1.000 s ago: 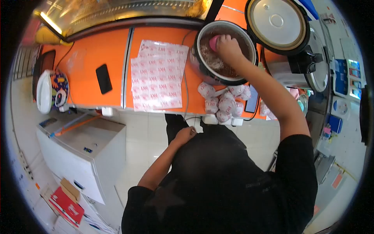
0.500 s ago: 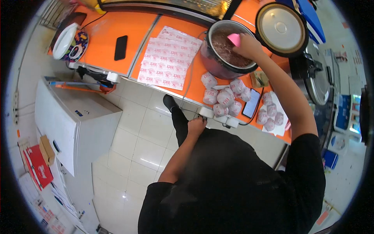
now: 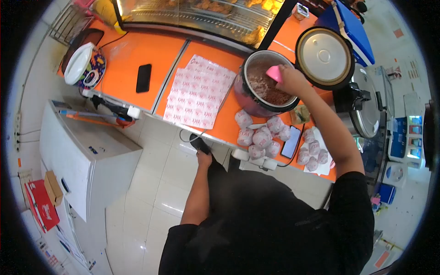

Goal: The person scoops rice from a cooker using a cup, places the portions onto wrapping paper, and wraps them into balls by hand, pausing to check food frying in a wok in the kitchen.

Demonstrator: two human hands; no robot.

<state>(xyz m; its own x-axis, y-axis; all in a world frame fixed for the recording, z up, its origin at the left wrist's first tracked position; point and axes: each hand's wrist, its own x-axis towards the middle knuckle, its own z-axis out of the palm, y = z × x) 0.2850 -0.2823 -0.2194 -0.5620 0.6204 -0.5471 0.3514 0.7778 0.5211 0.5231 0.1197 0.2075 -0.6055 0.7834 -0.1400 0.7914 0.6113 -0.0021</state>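
Observation:
My right hand is closed on a pink scoop, held inside a deep pot at its upper right side. Brownish grains of what looks like rice lie in the pot. Below the pot sits a cluster of balls wrapped in printed paper, and a smaller group of wrapped balls rests on white paper to the right. My left hand hangs low beside my leg, off the counter; its fingers are too indistinct to read. Printed wrapping sheets lie left of the pot.
A round lid stands open right of the pot. Beyond it is a metal cooker. One phone lies between the wrapped groups, another phone at left. A lit food display case stands behind. A white cabinet is at left.
The view has tilted, showing more of the display case. My left hand has moved left and lower along my leg. My right hand stays at the pot with the pink scoop.

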